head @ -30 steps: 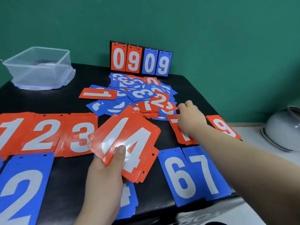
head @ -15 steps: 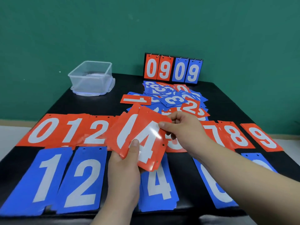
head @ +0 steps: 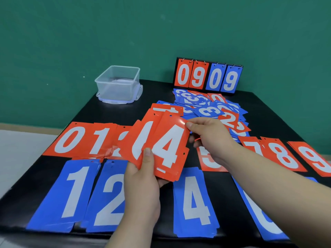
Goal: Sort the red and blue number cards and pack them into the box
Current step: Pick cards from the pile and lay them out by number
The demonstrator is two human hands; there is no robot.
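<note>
Above the middle of the surface [head: 265, 111] the left hand [head: 141, 185] grips the red 4 cards [head: 168, 145] at their near end, long axis toward the far edge, while the right hand [head: 211, 138] pinches their far right corner.

Fanned red 4 cards [head: 166, 145] held above table, clear box [head: 119, 85] empty

Glossy red number cards [head: 166, 145], clear plastic box [head: 119, 85], matt black tabletop [head: 114, 115].

Plain room, green wall [head: 71, 33], black table [head: 111, 111]
</note>
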